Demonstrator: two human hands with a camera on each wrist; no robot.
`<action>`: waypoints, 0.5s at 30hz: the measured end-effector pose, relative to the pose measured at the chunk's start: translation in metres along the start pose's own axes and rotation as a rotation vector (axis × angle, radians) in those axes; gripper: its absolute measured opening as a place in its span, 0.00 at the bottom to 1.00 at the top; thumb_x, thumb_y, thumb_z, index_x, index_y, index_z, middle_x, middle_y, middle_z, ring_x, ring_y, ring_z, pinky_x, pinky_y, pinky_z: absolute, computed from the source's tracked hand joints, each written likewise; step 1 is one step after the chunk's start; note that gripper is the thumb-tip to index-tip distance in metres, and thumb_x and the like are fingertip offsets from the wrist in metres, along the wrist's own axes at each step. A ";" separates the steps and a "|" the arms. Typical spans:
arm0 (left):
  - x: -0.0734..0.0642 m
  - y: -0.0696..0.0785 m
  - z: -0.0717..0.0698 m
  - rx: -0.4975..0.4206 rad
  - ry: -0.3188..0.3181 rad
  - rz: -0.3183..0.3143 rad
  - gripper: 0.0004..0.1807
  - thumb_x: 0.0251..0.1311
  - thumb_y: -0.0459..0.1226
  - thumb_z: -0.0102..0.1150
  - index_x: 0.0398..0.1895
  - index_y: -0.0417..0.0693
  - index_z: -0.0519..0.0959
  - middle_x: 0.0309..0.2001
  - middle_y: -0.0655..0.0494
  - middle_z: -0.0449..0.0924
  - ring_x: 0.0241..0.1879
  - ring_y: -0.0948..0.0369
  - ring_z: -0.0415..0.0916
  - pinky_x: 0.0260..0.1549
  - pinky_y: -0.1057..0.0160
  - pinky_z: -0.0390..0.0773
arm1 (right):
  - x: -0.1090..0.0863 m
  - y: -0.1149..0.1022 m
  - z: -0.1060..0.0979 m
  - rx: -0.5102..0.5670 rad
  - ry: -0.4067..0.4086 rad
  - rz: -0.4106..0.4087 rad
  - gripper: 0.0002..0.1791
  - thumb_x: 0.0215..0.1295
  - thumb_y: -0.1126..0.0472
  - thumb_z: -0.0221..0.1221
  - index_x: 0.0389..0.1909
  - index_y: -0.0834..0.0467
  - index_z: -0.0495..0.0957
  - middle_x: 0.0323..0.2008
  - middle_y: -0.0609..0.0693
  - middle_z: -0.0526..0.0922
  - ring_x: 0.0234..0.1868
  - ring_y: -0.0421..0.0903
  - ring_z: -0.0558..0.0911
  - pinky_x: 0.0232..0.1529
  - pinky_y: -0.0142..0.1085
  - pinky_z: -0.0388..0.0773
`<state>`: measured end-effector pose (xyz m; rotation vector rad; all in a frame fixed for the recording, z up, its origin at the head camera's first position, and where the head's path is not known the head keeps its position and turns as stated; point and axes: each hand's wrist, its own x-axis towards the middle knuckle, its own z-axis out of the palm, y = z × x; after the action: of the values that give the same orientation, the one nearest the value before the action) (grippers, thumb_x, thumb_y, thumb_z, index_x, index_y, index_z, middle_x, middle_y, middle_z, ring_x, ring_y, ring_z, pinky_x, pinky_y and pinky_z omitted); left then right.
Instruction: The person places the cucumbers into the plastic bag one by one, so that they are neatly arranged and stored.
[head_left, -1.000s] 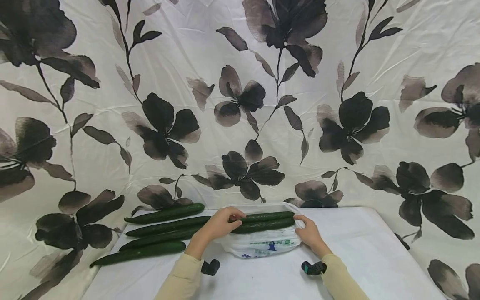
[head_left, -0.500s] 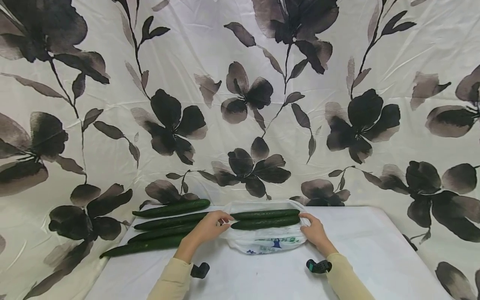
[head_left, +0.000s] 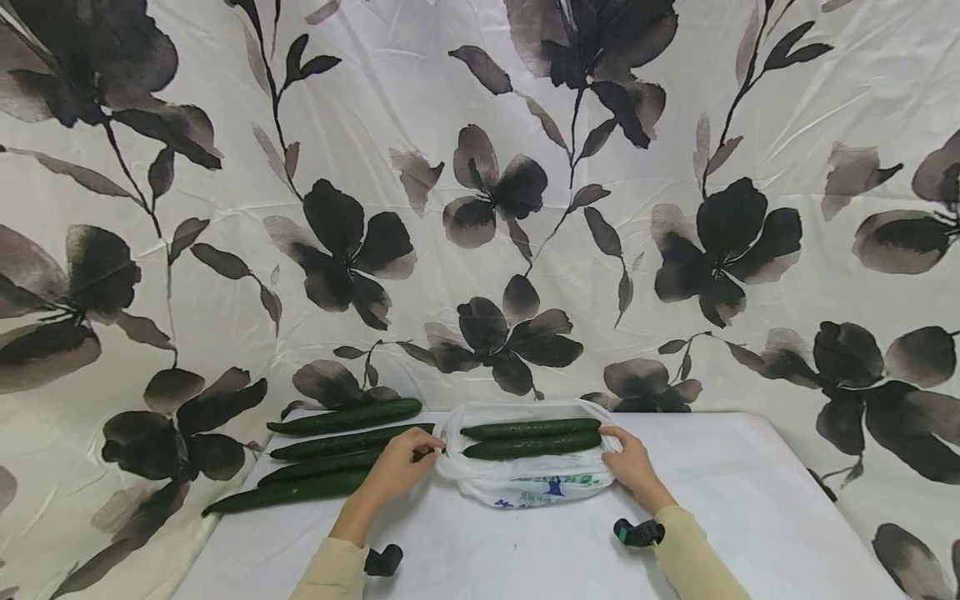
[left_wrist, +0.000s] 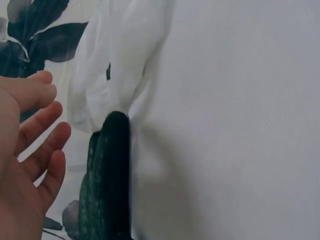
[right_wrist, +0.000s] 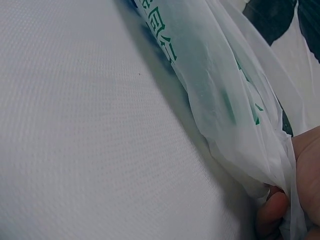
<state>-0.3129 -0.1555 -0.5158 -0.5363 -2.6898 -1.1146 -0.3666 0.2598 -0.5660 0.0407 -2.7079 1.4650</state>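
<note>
A white plastic bag with green and blue print lies on the table, its mouth spread. Two long cucumbers rest side by side on the white plastic inside it. My right hand pinches the bag's edge at its right end; the right wrist view shows thumb and fingers on the gathered film. Between the bag's left edge and several more cucumbers, my left hand hovers. In the left wrist view its fingers are loosely bent and hold nothing, beside the cucumber ends.
The white-covered table runs up to a floral cloth backdrop. The loose cucumbers lie in a rough row at the table's left side. Dark wrist devices sit at both sleeves.
My left hand has let go of the two cucumbers in the bag and drawn back left, towards the loose ones. My right hand stays at the bag's right edge.
</note>
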 end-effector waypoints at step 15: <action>-0.027 -0.030 -0.022 0.060 0.107 -0.073 0.13 0.60 0.30 0.64 0.47 0.50 0.84 0.45 0.63 0.77 0.45 0.60 0.73 0.42 0.54 0.75 | 0.000 0.001 0.000 -0.004 -0.007 0.014 0.27 0.58 0.73 0.54 0.61 0.64 0.72 0.66 0.68 0.65 0.69 0.68 0.56 0.65 0.61 0.53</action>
<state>-0.2995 -0.1979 -0.5274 -0.3604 -2.6600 -1.0457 -0.3662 0.2599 -0.5666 0.0262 -2.7216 1.4662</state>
